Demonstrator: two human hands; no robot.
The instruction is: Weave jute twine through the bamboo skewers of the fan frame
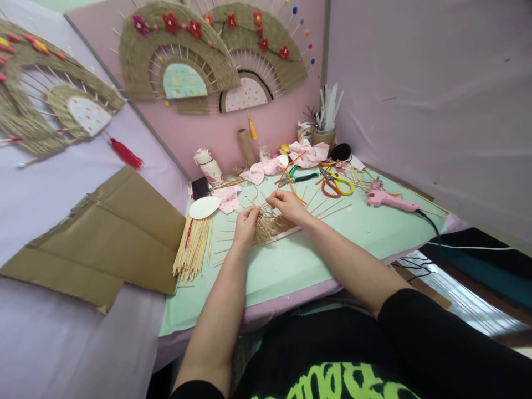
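Observation:
A half-round fan frame lies on the table in front of me, with thin wooden sticks (334, 210) spreading out from its brown base (285, 224). Loose, tangled jute twine (266, 228) covers the left part of that base. My left hand (246, 223) is closed in a pinch at the twine's left edge. At the twine's upper side, the fingers of my right hand (288, 206) are pinched together on a strand. The fingertips partly hide the strands they grip.
A bundle of wooden sticks (193, 249) lies left, beside a white oval piece (204, 208). Green-handled pliers (305, 178), scissors (344, 185) and a pink glue gun (390, 199) with a cord lie behind and right. Cardboard (103, 233) leans left. Finished fans (178, 33) hang on the wall.

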